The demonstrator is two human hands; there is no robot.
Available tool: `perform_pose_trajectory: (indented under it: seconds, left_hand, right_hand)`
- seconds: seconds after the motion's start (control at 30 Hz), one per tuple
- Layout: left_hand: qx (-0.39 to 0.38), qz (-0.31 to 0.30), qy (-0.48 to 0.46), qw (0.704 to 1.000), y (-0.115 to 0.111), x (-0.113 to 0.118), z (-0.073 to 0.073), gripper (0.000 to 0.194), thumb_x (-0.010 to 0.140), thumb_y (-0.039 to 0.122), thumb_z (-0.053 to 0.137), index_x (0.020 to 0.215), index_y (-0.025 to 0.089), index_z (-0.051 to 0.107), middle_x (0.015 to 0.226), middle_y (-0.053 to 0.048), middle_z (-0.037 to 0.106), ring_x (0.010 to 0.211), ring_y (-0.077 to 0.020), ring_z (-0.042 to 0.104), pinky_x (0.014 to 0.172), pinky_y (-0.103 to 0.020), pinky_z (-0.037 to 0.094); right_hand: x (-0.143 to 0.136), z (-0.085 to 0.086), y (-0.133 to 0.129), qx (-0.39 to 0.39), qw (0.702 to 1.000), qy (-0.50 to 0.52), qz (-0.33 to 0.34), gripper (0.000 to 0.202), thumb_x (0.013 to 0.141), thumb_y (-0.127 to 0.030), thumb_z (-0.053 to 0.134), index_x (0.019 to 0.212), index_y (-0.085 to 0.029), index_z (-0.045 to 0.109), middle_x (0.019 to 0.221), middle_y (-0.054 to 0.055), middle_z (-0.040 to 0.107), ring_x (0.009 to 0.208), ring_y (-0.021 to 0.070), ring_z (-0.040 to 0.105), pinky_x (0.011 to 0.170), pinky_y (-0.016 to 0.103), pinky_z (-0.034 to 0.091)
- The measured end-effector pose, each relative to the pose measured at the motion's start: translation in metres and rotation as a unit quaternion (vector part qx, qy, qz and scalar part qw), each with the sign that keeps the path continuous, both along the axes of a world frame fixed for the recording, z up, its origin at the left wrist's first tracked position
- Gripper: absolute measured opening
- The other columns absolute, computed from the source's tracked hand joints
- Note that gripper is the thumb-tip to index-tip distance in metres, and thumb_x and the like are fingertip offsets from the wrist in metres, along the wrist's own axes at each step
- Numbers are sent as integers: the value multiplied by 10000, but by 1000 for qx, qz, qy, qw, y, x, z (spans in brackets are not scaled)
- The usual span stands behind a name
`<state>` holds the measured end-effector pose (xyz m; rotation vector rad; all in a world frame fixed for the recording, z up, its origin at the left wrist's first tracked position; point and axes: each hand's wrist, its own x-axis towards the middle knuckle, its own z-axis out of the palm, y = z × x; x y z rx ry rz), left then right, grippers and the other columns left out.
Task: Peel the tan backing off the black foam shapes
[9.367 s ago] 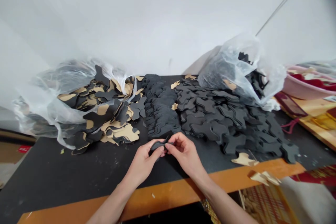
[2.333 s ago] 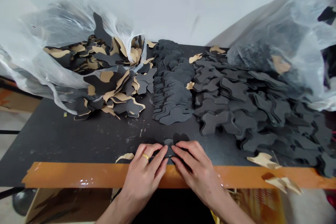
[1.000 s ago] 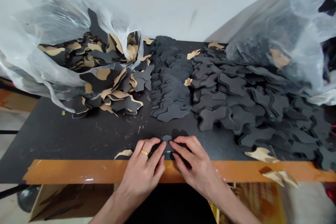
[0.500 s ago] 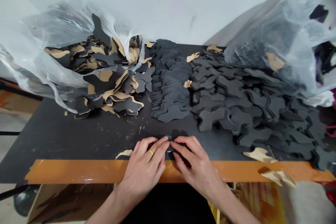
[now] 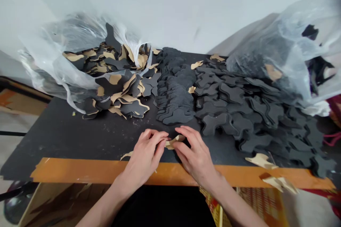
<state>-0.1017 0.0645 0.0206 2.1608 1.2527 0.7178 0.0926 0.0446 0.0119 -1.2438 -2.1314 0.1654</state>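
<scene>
Near the table's front edge, my left hand [image 5: 146, 154] and my right hand [image 5: 196, 154] are closed on a small curved tan paper piece [image 5: 174, 142]. My left fingers pinch its left end. The right thumb and fingers grip its right end. Whether a dark piece lies with it is hidden by the fingers. Just beyond my hands, a row of overlapping thin black shaped pieces [image 5: 174, 113] runs toward the wall. To its right, thicker black foam pieces [image 5: 214, 122] lie in stacks. A tan paper scrap [image 5: 126, 155] lies beside my left wrist.
At left, an open clear plastic bag [image 5: 50, 67] spills black and tan pieces [image 5: 130, 106] onto the black table [image 5: 87, 138]. Another plastic bag [image 5: 290, 53] stands at the back right. Orange tape [image 5: 93, 171] covers the front edge, with paper scraps [image 5: 262, 160] near its right end.
My fingertips have moved from nearly meeting at the table to slightly apart, and the tan paper piece now shows between them. The whole view has shifted slightly.
</scene>
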Motion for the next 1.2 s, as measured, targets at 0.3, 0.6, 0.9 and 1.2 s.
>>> perform_pose_trajectory:
  seconds: [0.3, 0.6, 0.9, 1.2]
  left_hand:
    - [22, -31, 36, 999, -3, -4, -5, 308, 867, 139, 610, 1163, 219, 574, 1110, -79, 676, 1148, -267, 523, 936, -449, 483]
    - [2, -64, 55, 996, -5, -9, -4, 395, 874, 113, 591, 1249, 226, 544, 1187, -91, 673, 1240, -282, 481, 974, -463, 463]
    - [-39, -91, 40, 994, -2, -16, -4, 290, 923, 171, 578, 1197, 257, 536, 1299, -38, 634, 1293, -260, 422, 1025, -475, 407]
    - [-39, -153, 70, 985, 3, -24, 3, 248, 928, 112, 523, 1110, 272, 578, 1376, 28, 606, 1342, -238, 381, 1087, -453, 342]
  right_hand:
    - [-4, 8, -7, -65, 995, 67, 43, 164, 934, -73, 503, 937, -199, 608, 1215, 112, 619, 1270, 281, 494, 986, 511, 512]
    - [22, 42, -41, -154, 975, 113, 111, 153, 902, -73, 511, 956, -210, 555, 1201, 121, 616, 1230, 297, 524, 957, 511, 511]
    - [48, 34, -36, -118, 986, 116, -23, 98, 871, -208, 687, 883, -221, 590, 1030, 79, 661, 951, 231, 656, 788, 378, 564]
    - [33, -9, -16, -72, 995, 11, 62, 334, 923, -15, 503, 1142, -202, 671, 1109, 114, 626, 980, 209, 584, 779, 339, 540]
